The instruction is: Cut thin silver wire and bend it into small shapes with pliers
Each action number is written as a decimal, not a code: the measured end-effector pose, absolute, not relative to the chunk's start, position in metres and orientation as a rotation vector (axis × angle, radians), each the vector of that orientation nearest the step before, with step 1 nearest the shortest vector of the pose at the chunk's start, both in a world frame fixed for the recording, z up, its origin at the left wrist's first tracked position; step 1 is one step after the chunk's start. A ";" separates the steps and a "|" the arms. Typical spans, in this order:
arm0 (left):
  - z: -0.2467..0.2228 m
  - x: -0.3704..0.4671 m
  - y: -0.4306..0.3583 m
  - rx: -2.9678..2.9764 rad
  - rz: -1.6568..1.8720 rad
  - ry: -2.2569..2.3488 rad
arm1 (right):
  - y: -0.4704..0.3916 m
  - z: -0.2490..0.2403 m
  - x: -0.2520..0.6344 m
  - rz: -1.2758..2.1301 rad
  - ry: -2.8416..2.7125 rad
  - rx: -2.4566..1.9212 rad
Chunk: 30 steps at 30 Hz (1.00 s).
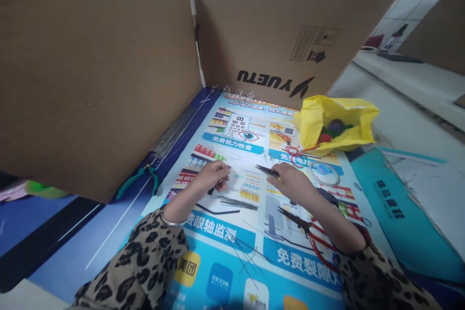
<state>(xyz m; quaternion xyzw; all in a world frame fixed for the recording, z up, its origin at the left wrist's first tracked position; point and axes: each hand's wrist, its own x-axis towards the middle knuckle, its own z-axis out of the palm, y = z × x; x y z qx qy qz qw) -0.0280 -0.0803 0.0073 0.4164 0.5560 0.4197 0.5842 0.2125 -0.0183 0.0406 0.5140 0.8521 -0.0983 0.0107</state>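
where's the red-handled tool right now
In the head view, the red-handled tool lies right of centre on the printed sheet, below the right hand, its handles reaching toward the right sleeve.

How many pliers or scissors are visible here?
3: teal-handled pliers beside the left cardboard panel, a dark-tipped tool, seemingly pliers, in the right hand, and red-handled scissors near the right forearm. Others may be hidden in the yellow bag.
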 end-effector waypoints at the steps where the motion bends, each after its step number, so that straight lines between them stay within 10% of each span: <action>1: 0.007 -0.034 -0.081 0.994 0.984 1.335 | -0.017 0.043 0.209 -0.275 2.645 1.576; 30: -0.001 -0.022 -0.085 1.178 0.860 1.478 | 0.027 0.040 0.137 0.305 2.674 1.302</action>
